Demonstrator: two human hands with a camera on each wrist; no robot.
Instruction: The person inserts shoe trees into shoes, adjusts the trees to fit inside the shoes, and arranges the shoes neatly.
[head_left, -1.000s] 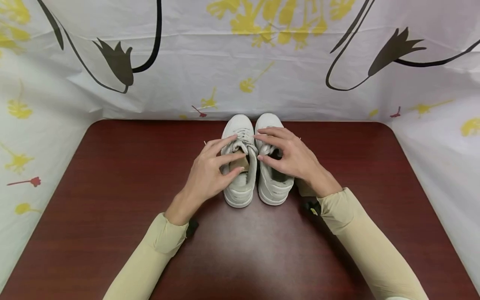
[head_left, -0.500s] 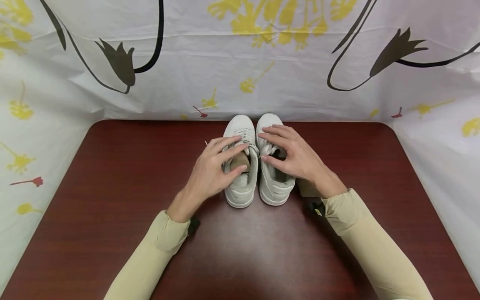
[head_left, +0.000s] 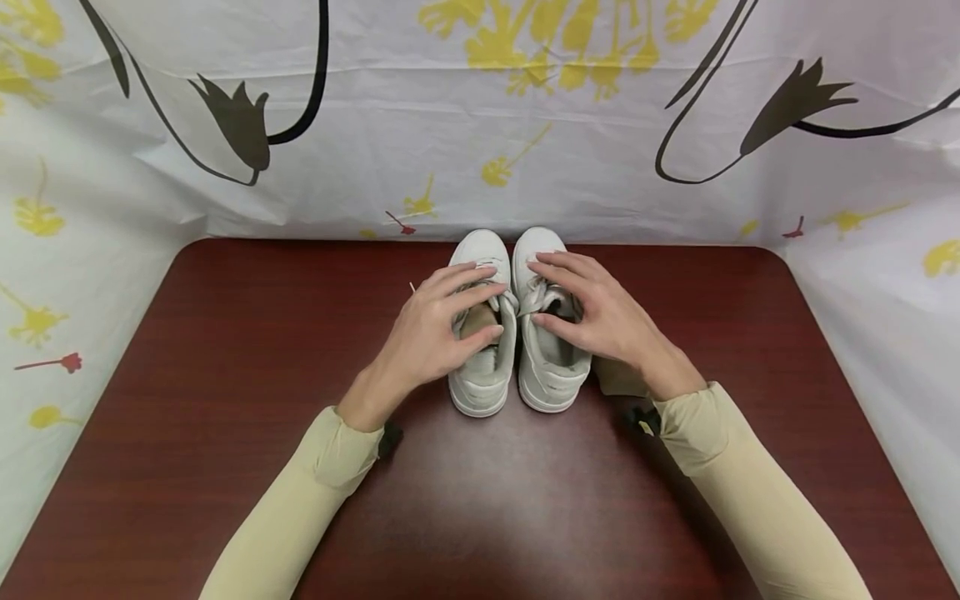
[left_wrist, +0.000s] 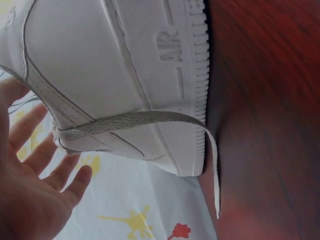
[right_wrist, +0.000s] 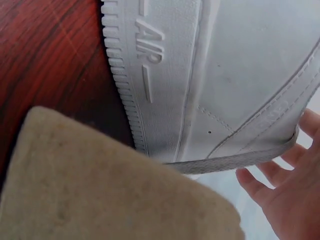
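Two white lace-up sneakers stand side by side at the table's back, toes pointing away. My left hand (head_left: pixel 427 333) is spread over the left sneaker (head_left: pixel 480 392), fingers over its laces and thumb over its opening, where a brown patch shows. In the left wrist view a loose shoelace (left_wrist: pixel 150 117) hangs down that sneaker's side onto the table. Over the right sneaker (head_left: pixel 551 387) hovers my right hand (head_left: pixel 611 321), its fingers relaxed and apart near the laces. The right wrist view shows a grey lace (right_wrist: pixel 230 162) along that sneaker's side. Neither hand grips anything.
A beige block (right_wrist: pixel 100 185) with rounded corners lies right of the right sneaker, partly under my right wrist in the head view. The dark red table (head_left: pixel 247 358) meets a white patterned sheet (head_left: pixel 360 167) just behind the toes.
My left hand has shifted slightly right and forward over its sneaker. The right hand has drifted right, uncovering more of the right sneaker's laces and opening. Both sneakers stay in place.
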